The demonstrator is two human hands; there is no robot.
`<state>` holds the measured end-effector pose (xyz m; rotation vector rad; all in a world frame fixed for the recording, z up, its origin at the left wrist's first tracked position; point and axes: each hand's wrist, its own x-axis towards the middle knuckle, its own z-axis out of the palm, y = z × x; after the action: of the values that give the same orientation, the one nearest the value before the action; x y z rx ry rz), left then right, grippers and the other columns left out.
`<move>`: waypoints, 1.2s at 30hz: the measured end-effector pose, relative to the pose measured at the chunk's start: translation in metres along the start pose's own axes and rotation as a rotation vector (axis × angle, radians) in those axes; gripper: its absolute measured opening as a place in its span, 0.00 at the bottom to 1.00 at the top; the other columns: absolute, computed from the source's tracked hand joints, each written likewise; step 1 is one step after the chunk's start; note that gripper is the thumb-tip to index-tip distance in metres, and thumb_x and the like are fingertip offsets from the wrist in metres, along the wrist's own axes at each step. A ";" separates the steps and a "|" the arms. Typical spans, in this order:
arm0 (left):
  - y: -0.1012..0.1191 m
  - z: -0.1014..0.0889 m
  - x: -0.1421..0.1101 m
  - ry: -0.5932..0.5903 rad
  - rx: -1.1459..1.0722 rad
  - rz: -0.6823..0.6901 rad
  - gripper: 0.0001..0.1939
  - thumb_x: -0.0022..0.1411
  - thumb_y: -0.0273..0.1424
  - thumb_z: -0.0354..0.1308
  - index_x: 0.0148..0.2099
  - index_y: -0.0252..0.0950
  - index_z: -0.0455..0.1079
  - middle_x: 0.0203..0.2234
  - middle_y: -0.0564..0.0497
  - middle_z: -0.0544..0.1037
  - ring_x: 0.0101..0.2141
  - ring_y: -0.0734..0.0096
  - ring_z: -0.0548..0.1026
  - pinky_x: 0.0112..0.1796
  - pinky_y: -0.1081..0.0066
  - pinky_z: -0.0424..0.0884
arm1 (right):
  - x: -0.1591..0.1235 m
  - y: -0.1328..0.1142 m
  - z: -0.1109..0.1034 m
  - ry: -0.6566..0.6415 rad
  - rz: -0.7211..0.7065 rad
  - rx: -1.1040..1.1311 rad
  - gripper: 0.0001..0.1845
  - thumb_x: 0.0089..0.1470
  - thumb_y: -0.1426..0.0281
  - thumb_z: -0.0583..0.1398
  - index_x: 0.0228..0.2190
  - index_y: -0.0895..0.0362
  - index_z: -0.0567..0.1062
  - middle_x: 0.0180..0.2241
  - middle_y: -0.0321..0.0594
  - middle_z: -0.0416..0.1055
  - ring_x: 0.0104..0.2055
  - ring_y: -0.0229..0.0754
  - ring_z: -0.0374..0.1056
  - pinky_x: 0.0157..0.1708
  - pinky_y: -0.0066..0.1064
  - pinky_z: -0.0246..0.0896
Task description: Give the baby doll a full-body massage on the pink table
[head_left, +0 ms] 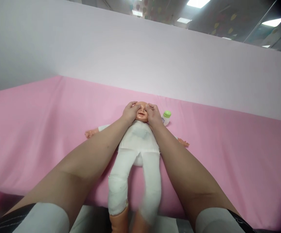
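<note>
A baby doll (139, 137) with a white cloth body lies on its back, its head away from me and its legs toward me. My left hand (130, 112) cups the left side of the doll's head, thumb on the face near the eye. On the other side, my right hand (153, 114) holds the head the same way, its thumb beside the other eye. The fingers curl around the head's sides and are partly hidden. Both doll arms stretch outward beneath my forearms. Just right of my right hand is a small clear bottle (166, 118) with a green cap.
Under the doll is a pink padded surface (215, 145), its front edge close to my body. A plain white wall or panel (140, 55) rises behind it. Glass above the panel shows ceiling lights. The doll's lower legs hang over the front edge.
</note>
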<state>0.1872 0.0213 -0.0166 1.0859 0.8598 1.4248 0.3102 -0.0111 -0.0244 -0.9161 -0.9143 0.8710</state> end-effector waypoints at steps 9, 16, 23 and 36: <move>0.006 -0.004 -0.003 -0.062 -0.157 -0.122 0.20 0.57 0.33 0.60 0.53 0.36 0.70 0.42 0.43 0.80 0.42 0.56 0.80 0.44 0.57 0.78 | 0.000 -0.003 -0.008 -0.053 0.131 0.140 0.24 0.47 0.66 0.65 0.48 0.49 0.76 0.53 0.37 0.75 0.55 0.47 0.70 0.53 0.44 0.71; 0.006 -0.003 -0.007 -0.065 -0.089 -0.056 0.28 0.48 0.32 0.71 0.52 0.37 0.70 0.41 0.45 0.79 0.40 0.57 0.80 0.45 0.58 0.76 | -0.004 -0.004 0.001 -0.057 0.026 0.033 0.32 0.44 0.62 0.72 0.51 0.51 0.71 0.50 0.38 0.73 0.52 0.47 0.73 0.53 0.43 0.71; -0.003 -0.004 0.004 -0.015 -0.013 -0.025 0.19 0.50 0.34 0.72 0.45 0.39 0.76 0.38 0.47 0.80 0.43 0.56 0.78 0.46 0.62 0.74 | -0.006 -0.009 0.005 0.031 0.028 -0.042 0.29 0.45 0.58 0.72 0.46 0.53 0.72 0.45 0.39 0.75 0.46 0.47 0.76 0.47 0.41 0.73; 0.005 -0.004 0.000 -0.015 -0.037 -0.089 0.19 0.53 0.32 0.61 0.49 0.37 0.72 0.40 0.45 0.80 0.42 0.55 0.79 0.45 0.58 0.75 | -0.006 -0.010 0.001 -0.042 0.174 0.215 0.27 0.45 0.68 0.66 0.50 0.51 0.75 0.54 0.39 0.74 0.53 0.48 0.72 0.53 0.43 0.71</move>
<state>0.1817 0.0212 -0.0127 1.0169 0.8574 1.3527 0.3098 -0.0195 -0.0164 -0.8006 -0.7672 1.1188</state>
